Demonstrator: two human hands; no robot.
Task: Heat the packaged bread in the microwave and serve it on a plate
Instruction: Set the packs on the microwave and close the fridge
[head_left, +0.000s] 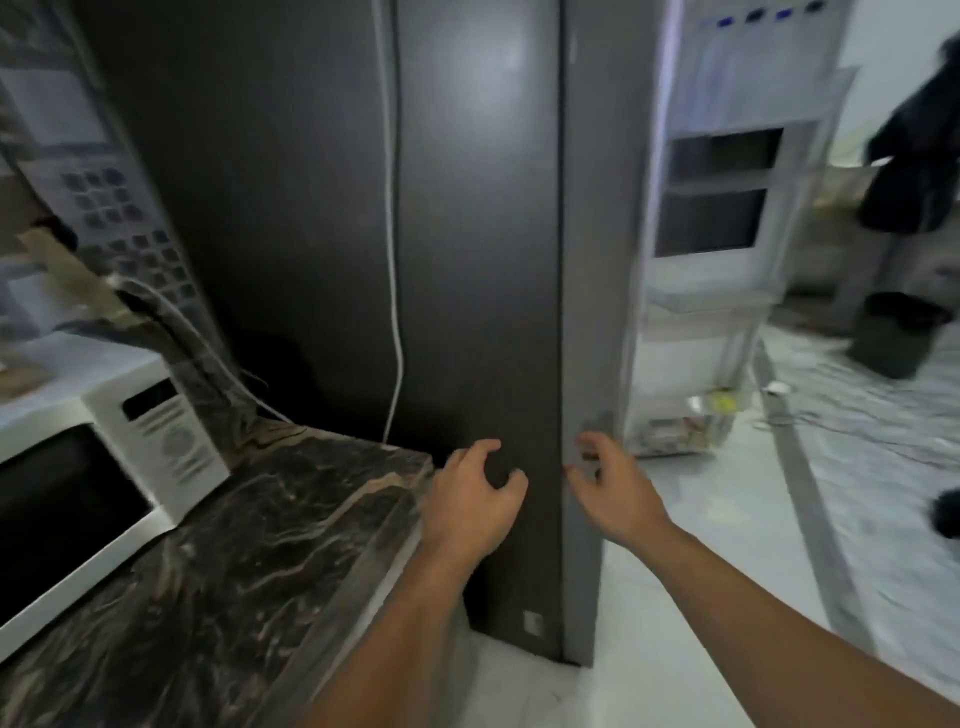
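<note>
A white microwave (156, 447) stands on the dark marble counter (249, 561) at the left, door closed. A tall dark fridge (467, 260) fills the middle; its door (717, 234) on the right stands open, with white shelves showing. My left hand (475, 499) hovers in front of the fridge's dark side with loosely curled fingers, holding nothing. My right hand (610, 483) reaches at the fridge's front edge, fingers loosely bent, holding nothing. No packaged bread or plate is visible. The picture is blurred by motion.
A white cable (395, 312) hangs down the fridge's side. Small items sit in the lower door shelf (685, 421). A dark bin (893, 338) stands on the pale floor at the right, with dark clothing (914, 140) hanging above it.
</note>
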